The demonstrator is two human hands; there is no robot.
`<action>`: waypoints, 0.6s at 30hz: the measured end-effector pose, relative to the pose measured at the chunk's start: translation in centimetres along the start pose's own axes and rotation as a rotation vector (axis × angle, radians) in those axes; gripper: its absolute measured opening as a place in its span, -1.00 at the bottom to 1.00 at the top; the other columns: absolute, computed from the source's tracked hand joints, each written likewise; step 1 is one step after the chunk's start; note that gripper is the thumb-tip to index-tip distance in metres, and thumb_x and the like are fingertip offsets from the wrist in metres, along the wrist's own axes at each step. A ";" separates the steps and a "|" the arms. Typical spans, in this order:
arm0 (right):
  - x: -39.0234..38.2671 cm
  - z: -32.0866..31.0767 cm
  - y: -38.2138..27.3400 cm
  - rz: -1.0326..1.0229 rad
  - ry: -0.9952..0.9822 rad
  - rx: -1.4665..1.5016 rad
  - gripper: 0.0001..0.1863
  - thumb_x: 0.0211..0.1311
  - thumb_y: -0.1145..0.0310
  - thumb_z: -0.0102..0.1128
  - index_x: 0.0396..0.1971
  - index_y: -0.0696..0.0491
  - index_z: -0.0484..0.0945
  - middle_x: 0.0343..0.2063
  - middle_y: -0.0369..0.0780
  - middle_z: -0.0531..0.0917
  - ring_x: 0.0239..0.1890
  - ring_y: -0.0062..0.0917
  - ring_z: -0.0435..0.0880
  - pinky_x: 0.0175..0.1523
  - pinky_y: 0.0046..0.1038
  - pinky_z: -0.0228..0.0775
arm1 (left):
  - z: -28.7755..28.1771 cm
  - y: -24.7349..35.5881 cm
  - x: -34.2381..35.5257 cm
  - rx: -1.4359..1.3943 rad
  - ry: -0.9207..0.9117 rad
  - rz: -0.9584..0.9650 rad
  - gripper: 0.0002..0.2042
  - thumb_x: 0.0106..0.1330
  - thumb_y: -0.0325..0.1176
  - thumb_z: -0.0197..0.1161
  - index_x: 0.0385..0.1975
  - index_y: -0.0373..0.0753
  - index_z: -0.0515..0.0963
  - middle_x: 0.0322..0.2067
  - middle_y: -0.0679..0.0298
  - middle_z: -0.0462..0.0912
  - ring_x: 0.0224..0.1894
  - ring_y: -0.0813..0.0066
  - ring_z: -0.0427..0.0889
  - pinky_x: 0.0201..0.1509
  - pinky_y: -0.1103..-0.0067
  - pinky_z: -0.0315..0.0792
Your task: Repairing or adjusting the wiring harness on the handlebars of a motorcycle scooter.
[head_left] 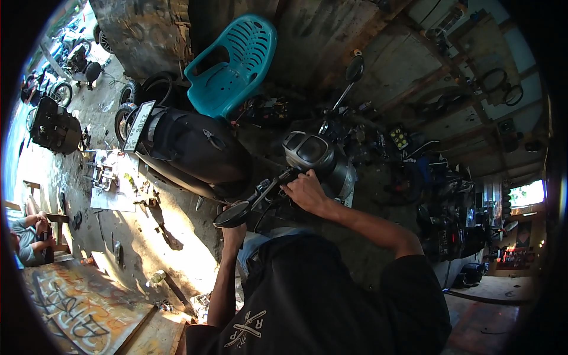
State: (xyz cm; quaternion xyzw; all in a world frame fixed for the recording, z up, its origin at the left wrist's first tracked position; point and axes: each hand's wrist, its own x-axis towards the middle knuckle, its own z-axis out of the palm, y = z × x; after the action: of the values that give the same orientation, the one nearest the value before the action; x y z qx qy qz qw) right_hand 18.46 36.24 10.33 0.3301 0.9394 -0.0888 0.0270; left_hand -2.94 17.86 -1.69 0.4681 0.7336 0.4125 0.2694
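A dark motor scooter stands before me, its black seat (204, 157) to the left and its instrument cluster (307, 149) to the right. My right hand (306, 190) is at the handlebar just below the cluster, fingers curled in. Whatever they grip is too small and dark to make out. Behind the near round mirror (232, 214) is my left hand (234, 232), raised toward the handlebar end; the mirror hides most of its fingers. The far mirror (355, 68) sticks up on its stalk. A small metal tool, perhaps pliers (214, 139), lies on the seat.
Beyond the scooter stands a teal plastic chair (231, 68). Metal parts and a white sheet (115, 192) lie on the floor at left, near a painted board (83, 302). A seated person (32, 236) is at far left. More motorcycles (444, 231) crowd the right.
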 end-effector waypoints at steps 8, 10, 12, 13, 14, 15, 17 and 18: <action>-0.7 1.8 -0.5 0.021 0.156 -0.070 -0.75 0.39 0.18 0.21 -0.26 0.07 0.66 -0.32 -0.18 0.67 -0.13 -0.31 0.60 -0.02 -0.19 0.30 | 0.1 -0.5 0.2 -0.003 0.006 0.079 -0.62 0.21 -0.61 0.15 0.04 -0.30 0.64 -0.01 -0.03 0.64 0.10 -0.07 0.59 0.21 0.26 0.43; -0.8 1.4 -0.8 0.034 0.146 -0.068 -0.75 0.38 0.19 0.21 -0.23 0.09 0.65 -0.28 -0.16 0.66 -0.12 -0.30 0.59 -0.02 -0.18 0.30 | 0.1 -0.7 0.3 0.030 -0.010 0.076 -0.63 0.23 -0.60 0.15 0.04 -0.30 0.64 -0.01 -0.03 0.65 0.10 -0.07 0.58 0.21 0.26 0.44; -0.8 1.1 -1.0 0.049 0.142 -0.052 -0.76 0.37 0.21 0.22 -0.23 0.08 0.65 -0.24 -0.17 0.66 -0.10 -0.31 0.59 0.01 -0.16 0.31 | 0.1 -0.7 0.5 0.064 -0.027 0.080 -0.64 0.24 -0.59 0.14 0.03 -0.30 0.64 -0.02 -0.03 0.65 0.11 -0.08 0.58 0.21 0.26 0.44; -0.8 1.1 -1.0 0.057 0.153 -0.054 -0.76 0.37 0.21 0.22 -0.23 0.08 0.65 -0.24 -0.17 0.66 -0.10 -0.31 0.59 0.01 -0.16 0.31 | 0.1 -0.7 0.6 0.060 -0.024 0.084 -0.66 0.26 -0.58 0.14 0.03 -0.29 0.64 -0.03 -0.02 0.66 0.10 -0.07 0.58 0.20 0.25 0.44; -0.9 1.1 -1.0 0.064 0.152 -0.034 -0.77 0.36 0.21 0.22 -0.22 0.08 0.65 -0.24 -0.17 0.66 -0.09 -0.31 0.60 0.01 -0.16 0.31 | 0.2 -0.5 0.6 0.056 -0.022 0.089 -0.67 0.27 -0.56 0.14 0.03 -0.29 0.64 -0.03 -0.01 0.66 0.09 -0.07 0.59 0.19 0.24 0.45; -1.0 1.2 -1.0 0.077 0.150 -0.014 -0.77 0.35 0.22 0.23 -0.21 0.08 0.66 -0.23 -0.18 0.67 -0.09 -0.31 0.60 0.02 -0.15 0.31 | -0.1 0.0 0.4 0.058 -0.026 0.085 -0.68 0.29 -0.53 0.15 0.04 -0.30 0.64 -0.02 -0.02 0.69 0.14 -0.09 0.57 0.28 0.22 0.40; -0.9 1.2 -0.9 0.082 0.166 0.017 -0.78 0.34 0.23 0.23 -0.22 0.08 0.66 -0.23 -0.18 0.67 -0.08 -0.31 0.61 0.02 -0.14 0.31 | 0.0 -0.1 0.5 0.049 -0.041 0.088 -0.67 0.30 -0.52 0.15 0.04 -0.30 0.64 0.00 -0.03 0.69 0.16 -0.10 0.57 0.34 0.20 0.35; -0.8 1.2 -1.0 0.070 0.173 0.050 -0.78 0.34 0.24 0.23 -0.22 0.08 0.66 -0.23 -0.19 0.67 -0.07 -0.31 0.61 0.03 -0.14 0.31 | -0.1 -0.3 0.3 0.041 -0.045 0.075 -0.67 0.30 -0.51 0.15 0.05 -0.31 0.64 0.02 -0.04 0.70 0.18 -0.11 0.56 0.40 0.19 0.30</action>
State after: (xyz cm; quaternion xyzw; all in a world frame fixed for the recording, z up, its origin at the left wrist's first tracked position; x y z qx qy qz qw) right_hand 18.45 34.75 9.41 0.3696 0.9236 -0.0824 -0.0595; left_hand -3.32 18.05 -1.86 0.5100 0.7173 0.3967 0.2606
